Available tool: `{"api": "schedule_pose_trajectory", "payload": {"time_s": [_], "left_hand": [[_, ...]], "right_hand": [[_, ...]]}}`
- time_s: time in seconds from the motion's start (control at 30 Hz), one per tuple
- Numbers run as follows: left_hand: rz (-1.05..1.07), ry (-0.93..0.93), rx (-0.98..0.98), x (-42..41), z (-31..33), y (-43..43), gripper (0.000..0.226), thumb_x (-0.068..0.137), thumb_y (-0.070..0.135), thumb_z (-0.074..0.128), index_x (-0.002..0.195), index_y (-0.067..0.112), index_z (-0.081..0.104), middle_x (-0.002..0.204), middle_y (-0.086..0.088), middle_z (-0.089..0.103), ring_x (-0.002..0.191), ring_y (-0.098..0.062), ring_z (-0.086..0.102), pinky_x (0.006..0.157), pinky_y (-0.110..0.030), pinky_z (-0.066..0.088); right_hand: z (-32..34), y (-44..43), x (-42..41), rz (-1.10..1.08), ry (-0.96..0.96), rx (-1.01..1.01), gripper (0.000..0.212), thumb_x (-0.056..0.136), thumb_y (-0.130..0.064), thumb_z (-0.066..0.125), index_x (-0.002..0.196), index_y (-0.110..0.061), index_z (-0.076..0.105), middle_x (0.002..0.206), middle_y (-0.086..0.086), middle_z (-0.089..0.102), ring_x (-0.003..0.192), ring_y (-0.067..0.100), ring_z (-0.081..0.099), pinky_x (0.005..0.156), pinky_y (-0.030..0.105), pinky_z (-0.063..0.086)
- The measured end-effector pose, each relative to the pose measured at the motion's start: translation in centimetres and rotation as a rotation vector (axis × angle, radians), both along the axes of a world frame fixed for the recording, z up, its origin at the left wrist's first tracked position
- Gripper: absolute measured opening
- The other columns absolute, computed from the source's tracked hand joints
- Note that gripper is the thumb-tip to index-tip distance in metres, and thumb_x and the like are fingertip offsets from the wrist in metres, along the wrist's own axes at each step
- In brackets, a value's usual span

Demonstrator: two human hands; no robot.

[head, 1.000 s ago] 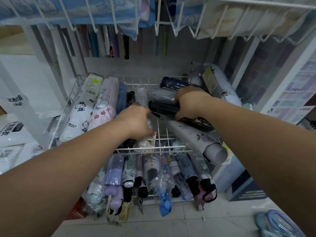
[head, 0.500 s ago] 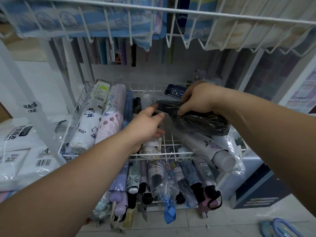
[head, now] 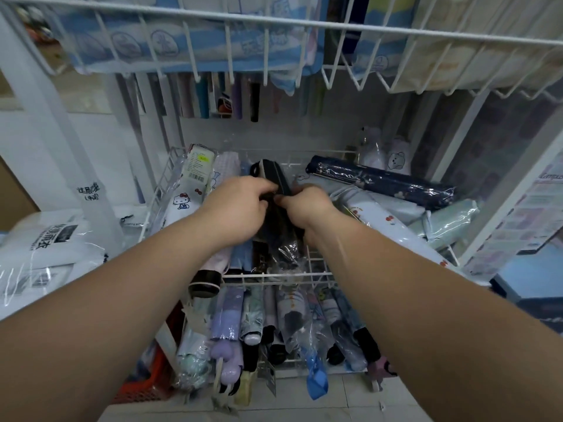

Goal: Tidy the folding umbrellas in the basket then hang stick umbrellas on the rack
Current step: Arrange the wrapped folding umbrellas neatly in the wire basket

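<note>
A white wire basket (head: 170, 181) on a shop rack holds wrapped folding umbrellas. Both hands, left hand (head: 240, 205) and right hand (head: 307, 205), are clamped together on a black umbrella (head: 275, 178) directly ahead, its long axis running front-to-back like the row to its left.

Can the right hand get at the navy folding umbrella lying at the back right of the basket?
Probably yes: the navy umbrella lies on top of the pile with nothing over it, but the right hand would first have to let go of the black umbrella.
</note>
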State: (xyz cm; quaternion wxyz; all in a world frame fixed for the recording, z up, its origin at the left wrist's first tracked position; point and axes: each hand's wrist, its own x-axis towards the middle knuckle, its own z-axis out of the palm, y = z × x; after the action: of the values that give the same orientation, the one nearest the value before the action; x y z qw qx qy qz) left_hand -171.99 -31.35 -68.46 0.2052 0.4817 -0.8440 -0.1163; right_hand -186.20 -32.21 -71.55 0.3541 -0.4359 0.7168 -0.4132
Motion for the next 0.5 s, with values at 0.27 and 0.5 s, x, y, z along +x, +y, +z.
{"api": "schedule_pose_trajectory", "payload": {"time_s": [0.27,0.5], "left_hand": [[-0.068,-0.398,-0.074,1.5,-1.0,0.3,0.065,0.087,0.071,0.051,0.142,0.038,0.049,0.143,0.003,0.057,0.147,-0.025,0.033,0.120,-0.059,0.013],[-0.067,-0.553,-0.080,2.2,-1.6,-0.1,0.087,0.070,0.084,0.058,0.143,0.038,0.049,0.151,0.001,0.050,0.154,-0.020,0.015,0.119,-0.065,0.009]], "right_hand": [[-2.6,-0.7,1.5,-0.079,-0.227,-0.070,0.012,0.081,-0.017,0.076,0.092,-0.013,0.073,0.088,0.014,0.076,0.081,0.033,0.074,0.074,0.056,0.061],[-0.9,-0.4,0.3,0.144,0.224,-0.013,0.025,0.083,-0.023,0.074,0.105,-0.013,0.075,0.105,0.012,0.075,0.099,0.031,0.071,0.091,0.046,0.057]]}}
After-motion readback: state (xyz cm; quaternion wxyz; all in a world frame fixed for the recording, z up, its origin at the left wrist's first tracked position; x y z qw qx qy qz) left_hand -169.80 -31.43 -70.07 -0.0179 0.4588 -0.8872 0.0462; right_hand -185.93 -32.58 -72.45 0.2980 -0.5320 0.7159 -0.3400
